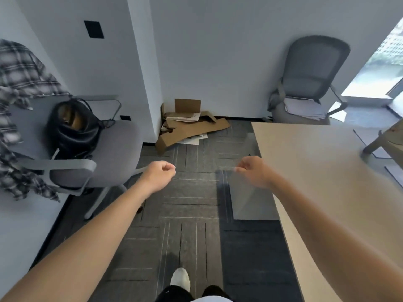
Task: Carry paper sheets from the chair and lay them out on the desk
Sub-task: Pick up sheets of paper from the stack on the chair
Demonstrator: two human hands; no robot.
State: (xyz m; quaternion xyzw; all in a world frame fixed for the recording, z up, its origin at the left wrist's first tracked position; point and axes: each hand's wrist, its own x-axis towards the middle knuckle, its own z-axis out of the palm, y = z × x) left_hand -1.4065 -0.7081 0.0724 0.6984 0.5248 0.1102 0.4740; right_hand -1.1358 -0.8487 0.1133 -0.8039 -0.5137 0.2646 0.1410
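Head view: the paper sheets (305, 109) lie stacked on the seat of the far chair (314, 62), beyond the tabletop (316, 171); none is carried or laid out, so this looks like the walk to fetch them; the left hand (160, 172) and right hand (254, 168) are held forward, both clenched on nothing, probably just a walking posture; the right hand's fingers are smeared by blur; a pale patch (246, 199) on the floor beneath is hard to read; the tabletop's right side is cut off.
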